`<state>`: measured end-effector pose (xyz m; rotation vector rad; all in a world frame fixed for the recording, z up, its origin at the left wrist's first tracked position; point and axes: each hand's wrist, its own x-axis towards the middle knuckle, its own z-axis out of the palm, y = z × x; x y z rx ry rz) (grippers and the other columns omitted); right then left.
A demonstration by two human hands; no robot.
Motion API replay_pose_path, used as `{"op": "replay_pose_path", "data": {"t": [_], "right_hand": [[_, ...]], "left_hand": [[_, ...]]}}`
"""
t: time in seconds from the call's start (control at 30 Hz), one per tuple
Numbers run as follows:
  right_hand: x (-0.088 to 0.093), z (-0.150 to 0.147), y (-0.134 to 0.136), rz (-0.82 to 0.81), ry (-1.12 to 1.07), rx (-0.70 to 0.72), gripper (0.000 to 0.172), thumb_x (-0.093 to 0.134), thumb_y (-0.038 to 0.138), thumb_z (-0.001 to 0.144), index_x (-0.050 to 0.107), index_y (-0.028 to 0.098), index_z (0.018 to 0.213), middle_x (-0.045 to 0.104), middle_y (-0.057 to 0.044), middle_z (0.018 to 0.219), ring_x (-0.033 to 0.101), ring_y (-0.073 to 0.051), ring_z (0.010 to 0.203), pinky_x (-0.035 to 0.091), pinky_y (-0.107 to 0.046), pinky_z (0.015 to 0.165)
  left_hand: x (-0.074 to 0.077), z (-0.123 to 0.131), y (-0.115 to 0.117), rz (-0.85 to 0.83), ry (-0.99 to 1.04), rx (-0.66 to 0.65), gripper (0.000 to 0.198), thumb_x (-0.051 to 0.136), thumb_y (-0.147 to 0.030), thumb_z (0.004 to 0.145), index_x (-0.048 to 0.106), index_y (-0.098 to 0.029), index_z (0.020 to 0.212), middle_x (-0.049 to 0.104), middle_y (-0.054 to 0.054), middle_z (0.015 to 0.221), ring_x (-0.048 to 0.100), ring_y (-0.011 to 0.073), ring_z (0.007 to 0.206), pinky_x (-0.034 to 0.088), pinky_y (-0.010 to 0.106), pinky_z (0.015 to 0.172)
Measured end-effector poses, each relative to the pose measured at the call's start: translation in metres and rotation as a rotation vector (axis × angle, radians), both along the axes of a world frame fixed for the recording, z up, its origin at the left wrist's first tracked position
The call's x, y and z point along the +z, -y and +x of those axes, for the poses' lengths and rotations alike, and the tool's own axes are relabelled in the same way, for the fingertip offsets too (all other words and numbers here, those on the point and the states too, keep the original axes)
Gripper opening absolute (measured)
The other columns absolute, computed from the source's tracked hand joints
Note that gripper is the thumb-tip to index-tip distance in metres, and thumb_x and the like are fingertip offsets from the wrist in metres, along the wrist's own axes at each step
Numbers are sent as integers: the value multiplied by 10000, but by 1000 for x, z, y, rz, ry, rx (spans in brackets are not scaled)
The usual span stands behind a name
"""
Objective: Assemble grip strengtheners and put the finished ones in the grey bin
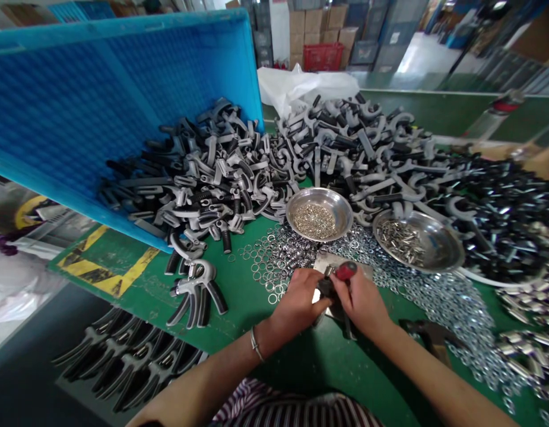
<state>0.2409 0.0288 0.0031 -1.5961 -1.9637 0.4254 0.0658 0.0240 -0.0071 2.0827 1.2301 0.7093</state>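
Note:
My left hand (298, 299) is closed on a dark grey hand-grip part (324, 289), pressing it down on a small metal plate (323, 261) on the green table. My right hand (362, 299) is wrapped round a red-topped tool (346, 271) set against that part. Two assembled hand grippers (197, 293) lie to the left of my hands. Loose metal rings (274, 261) are scattered just beyond my fingers.
A tipped blue crate (78, 101) spills grey and black handle parts (212, 172). Two steel bowls (319, 214) (419, 240) hold small hardware. More handles (358, 142) pile behind, black parts (505, 207) at right. A hammer (430, 335) lies by my right forearm. Finished grippers (123, 362) fill a bin below.

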Motion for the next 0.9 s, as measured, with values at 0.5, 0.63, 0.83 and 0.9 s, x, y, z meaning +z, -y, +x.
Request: {"op": "replay_pose_path", "data": {"t": [0.5, 0.63, 0.83, 0.9], "right_hand": [[-8, 24, -4, -299, -747, -91, 237, 485, 515, 959, 452, 281, 963, 726, -32, 835, 699, -231, 653, 584, -390, 593], [-7, 22, -4, -286, -681, -89, 247, 450, 529, 964, 455, 282, 966, 724, -46, 843, 692, -243, 681, 571, -412, 645], [-4, 24, -2, -262, -658, -96, 218, 478, 493, 964, 477, 277, 942, 717, -25, 798, 689, -233, 686, 554, -410, 719], [0, 22, 3, -291, -782, -121, 213, 479, 488, 965, 473, 276, 939, 713, -13, 791, 682, -219, 656, 559, -393, 684]], "left_hand": [[-7, -1, -2, -44, -15, 11, 410, 717, -328, 824, 569, -192, 1181, 571, 82, 1188, 479, 262, 1159, 396, 422, 1033], [-6, -1, -2, -48, -7, 13, 417, 727, -322, 817, 571, -192, 1182, 576, 78, 1192, 474, 261, 1158, 400, 416, 1030], [-4, -2, 0, -56, -10, 17, 408, 714, -330, 826, 579, -205, 1189, 587, 79, 1187, 491, 259, 1150, 399, 432, 1024], [1, 0, 2, -29, -41, 35, 430, 723, -352, 820, 586, -206, 1201, 575, 94, 1230, 479, 278, 1183, 382, 452, 1032]]}}
